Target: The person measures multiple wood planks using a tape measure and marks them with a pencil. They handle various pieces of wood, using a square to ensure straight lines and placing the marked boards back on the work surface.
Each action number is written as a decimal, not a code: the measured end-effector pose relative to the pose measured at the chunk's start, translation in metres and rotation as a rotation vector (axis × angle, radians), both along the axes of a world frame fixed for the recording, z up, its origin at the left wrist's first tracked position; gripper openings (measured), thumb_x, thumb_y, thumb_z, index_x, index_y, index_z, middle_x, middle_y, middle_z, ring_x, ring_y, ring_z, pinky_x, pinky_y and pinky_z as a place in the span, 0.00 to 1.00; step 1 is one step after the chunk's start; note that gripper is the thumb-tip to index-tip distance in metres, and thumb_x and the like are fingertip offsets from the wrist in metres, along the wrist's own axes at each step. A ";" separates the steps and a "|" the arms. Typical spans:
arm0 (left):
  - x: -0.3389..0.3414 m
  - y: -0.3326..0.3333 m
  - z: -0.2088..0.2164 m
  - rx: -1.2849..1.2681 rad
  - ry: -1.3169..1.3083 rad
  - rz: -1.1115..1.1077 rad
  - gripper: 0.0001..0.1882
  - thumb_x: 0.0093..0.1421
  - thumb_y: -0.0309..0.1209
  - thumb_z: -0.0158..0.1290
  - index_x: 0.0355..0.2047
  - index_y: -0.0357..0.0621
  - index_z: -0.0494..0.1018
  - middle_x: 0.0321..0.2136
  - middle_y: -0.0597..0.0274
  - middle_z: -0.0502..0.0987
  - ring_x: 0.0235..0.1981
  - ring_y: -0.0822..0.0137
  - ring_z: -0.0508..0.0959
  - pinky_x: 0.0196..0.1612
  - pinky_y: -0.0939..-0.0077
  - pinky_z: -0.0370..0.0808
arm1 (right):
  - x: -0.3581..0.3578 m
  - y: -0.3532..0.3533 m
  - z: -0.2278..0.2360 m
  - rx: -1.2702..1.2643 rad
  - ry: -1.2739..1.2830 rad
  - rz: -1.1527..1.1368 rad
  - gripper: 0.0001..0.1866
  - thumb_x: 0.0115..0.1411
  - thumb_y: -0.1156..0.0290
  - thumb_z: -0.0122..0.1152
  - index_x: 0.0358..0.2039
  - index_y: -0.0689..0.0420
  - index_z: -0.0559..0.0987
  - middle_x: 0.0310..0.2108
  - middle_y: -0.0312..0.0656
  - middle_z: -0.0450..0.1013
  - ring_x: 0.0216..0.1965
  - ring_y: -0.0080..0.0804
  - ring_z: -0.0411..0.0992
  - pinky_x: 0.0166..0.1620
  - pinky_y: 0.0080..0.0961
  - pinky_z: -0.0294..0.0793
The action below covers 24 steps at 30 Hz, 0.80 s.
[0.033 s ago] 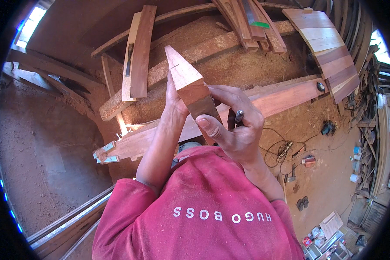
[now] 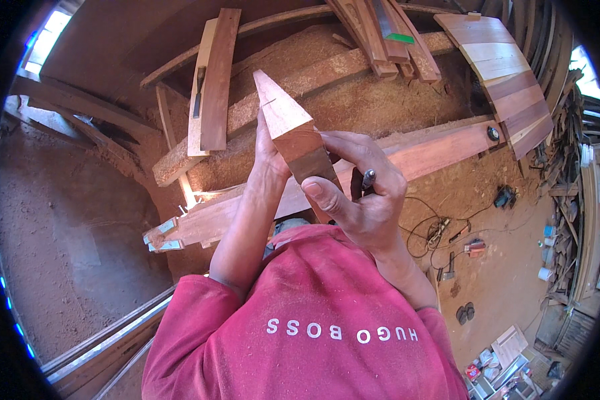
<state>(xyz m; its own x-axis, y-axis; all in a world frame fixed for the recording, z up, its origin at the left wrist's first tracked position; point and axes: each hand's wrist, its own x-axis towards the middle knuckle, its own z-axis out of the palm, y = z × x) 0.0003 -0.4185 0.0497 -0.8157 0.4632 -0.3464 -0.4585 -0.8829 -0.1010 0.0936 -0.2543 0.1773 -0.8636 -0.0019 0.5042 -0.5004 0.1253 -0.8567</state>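
A wooden block (image 2: 283, 110) with a pale tapered face and a darker end is held up in front of my chest. A short dark line crosses the pale face. My left hand (image 2: 271, 155) grips it from the far left side, its fingers mostly hidden behind the wood. On the other side, my right hand (image 2: 373, 190) pinches the darker end between thumb and forefinger. A pen (image 2: 368, 179) is tucked among the fingers of that same hand, its tip pointing up toward me. Beneath both hands runs a long reddish plank (image 2: 440, 152).
Beyond lie two boards (image 2: 220, 80) with a chisel (image 2: 199, 92) on them, and a stack of planks (image 2: 373, 40) with a green-edged tool. A slatted wood panel (image 2: 507, 73) stands at far right. Cords (image 2: 439, 230), a hammer (image 2: 449, 267) and sandals (image 2: 465, 313) are on the dusty floor.
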 end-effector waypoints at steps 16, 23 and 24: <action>-0.004 0.013 -0.001 0.412 0.525 -0.104 0.38 0.65 0.64 0.42 0.62 0.47 0.66 0.56 0.47 0.73 0.58 0.44 0.72 0.62 0.36 0.65 | -0.004 0.009 0.014 0.019 -0.121 -0.013 0.29 0.52 0.61 0.77 0.49 0.66 0.79 0.43 0.50 0.77 0.40 0.33 0.78 0.41 0.26 0.77; -0.014 0.025 0.013 -0.248 0.205 0.027 0.37 0.71 0.58 0.32 0.66 0.41 0.57 0.62 0.45 0.67 0.64 0.48 0.66 0.68 0.45 0.60 | -0.046 0.024 0.021 0.144 0.133 -0.047 0.32 0.65 0.63 0.62 0.65 0.65 0.66 0.48 0.42 0.75 0.40 0.21 0.73 0.43 0.20 0.74; -0.014 0.027 0.016 -0.257 0.140 0.037 0.38 0.70 0.59 0.30 0.68 0.41 0.54 0.63 0.44 0.65 0.65 0.47 0.64 0.69 0.44 0.58 | -0.056 0.025 0.025 0.143 0.134 -0.051 0.32 0.65 0.63 0.62 0.65 0.65 0.66 0.48 0.42 0.75 0.40 0.21 0.73 0.43 0.20 0.74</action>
<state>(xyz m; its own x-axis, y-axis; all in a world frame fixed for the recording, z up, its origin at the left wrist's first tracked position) -0.0133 -0.3917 0.0659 -0.8786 0.3436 -0.3316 -0.4190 -0.8878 0.1903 0.0374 -0.2290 0.2020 -0.7897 -0.0397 0.6122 -0.5986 0.2687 -0.7547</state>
